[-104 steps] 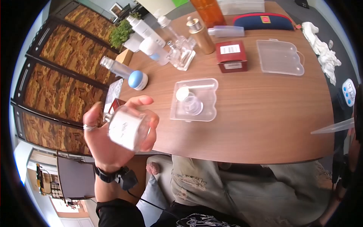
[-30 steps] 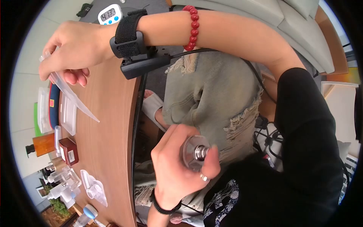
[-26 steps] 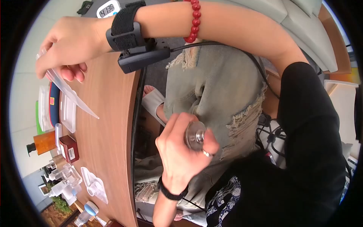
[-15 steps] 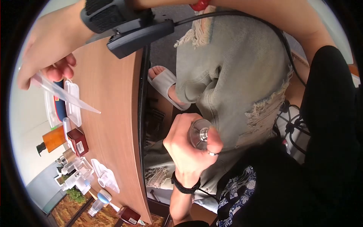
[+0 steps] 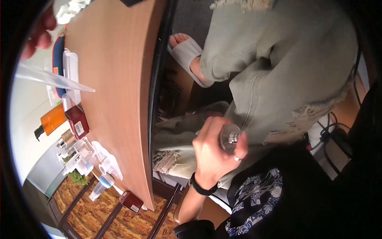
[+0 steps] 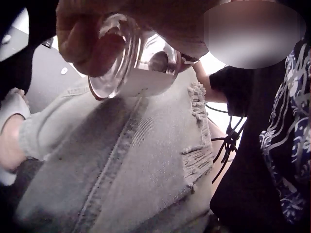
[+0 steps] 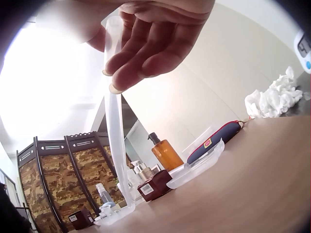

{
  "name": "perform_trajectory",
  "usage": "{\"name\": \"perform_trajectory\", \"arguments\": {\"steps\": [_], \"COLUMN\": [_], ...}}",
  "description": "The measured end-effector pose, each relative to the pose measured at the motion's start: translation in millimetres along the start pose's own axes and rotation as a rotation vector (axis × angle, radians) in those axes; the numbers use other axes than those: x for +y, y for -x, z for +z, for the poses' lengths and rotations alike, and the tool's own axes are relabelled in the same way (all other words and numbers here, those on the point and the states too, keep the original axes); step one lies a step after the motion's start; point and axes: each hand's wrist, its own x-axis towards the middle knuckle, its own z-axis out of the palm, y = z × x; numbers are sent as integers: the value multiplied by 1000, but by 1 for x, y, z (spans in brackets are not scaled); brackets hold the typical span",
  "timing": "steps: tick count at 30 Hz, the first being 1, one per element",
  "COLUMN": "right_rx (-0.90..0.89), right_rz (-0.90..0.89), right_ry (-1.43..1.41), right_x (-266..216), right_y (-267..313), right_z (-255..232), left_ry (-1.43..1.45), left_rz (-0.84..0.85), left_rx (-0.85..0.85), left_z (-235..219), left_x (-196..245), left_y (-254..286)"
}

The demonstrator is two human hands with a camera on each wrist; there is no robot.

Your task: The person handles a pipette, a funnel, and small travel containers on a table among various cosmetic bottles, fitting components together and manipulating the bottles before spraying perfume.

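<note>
My left hand [image 5: 213, 153] grips a clear glass perfume bottle [image 5: 227, 139] above my lap, beyond the table's front edge. The thumb lies by the bottle's metal neck. From the left wrist view, the bottle [image 6: 129, 73] is tilted and the fingers wrap round its glass body. At the upper left of the head view only some fingertips of my right hand [image 5: 39, 34] show. This hand [image 7: 155, 41] pinches a long, tapered piece of translucent plastic [image 7: 115, 138], whose pointed end [image 5: 75, 84] reaches over the table; its exact kind cannot be told.
On the wooden table [image 5: 115, 71] stand a dark red box [image 5: 76, 121], an amber pump bottle [image 5: 53, 119] and several clear bottles. An open plastic tray [image 5: 115, 167] holds small pieces. Another red box [image 5: 131, 202] sits at the far corner. Crumpled white tissue [image 7: 274, 99] lies beyond a navy pouch [image 7: 214, 141].
The left hand, earlier holding the bottle up beside the table, now holds it over the lap. In the last second the head view has shifted, and the right hand has mostly left it.
</note>
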Motion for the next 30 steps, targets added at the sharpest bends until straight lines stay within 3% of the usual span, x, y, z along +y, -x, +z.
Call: {"name": "perform_trajectory", "arguments": {"steps": [4,5,8,11,17,18,20,21,22,23,24,26,27,30], "right_rx": [15,1,-28,-8,39,46,51,33,-2,-50,-99,-166,-189,-240], "right_rz": [60,54,39,92,163,170,140,82,9,-57,-96,-182,-236,-379], "right_ry": [47,64,99,137,292,318,367,395,436,487,531,576,578,549], "right_x": [16,32,74,58,24,10,-11,-25,-50,-79,-99,-116,-124,-132], "right_y": [183,243,319,361,385,299,33,-112,-241,-334,-383,-412,-421,-425], "right_z": [-94,-139,-224,-238,-259,-208,-56,21,95,162,211,256,273,272], "left_ry": [29,115,179,323,149,153,190,224,223,252,299,308,308,255], "left_rz": [-14,-40,-16,-20,-40,-35,-211,-128,-154,-179,-215,-180,-34,-111], "left_rx": [16,-3,-24,-31,50,53,-11,8,-12,-10,-31,2,84,34], "left_z": [-6,0,9,13,19,19,13,10,6,2,1,2,12,10], "left_x": [-2,-5,-3,-4,-16,-16,-20,-23,-21,-18,-13,-9,-18,-14], "left_y": [12,13,3,-1,0,2,6,8,11,10,13,15,18,17]}}
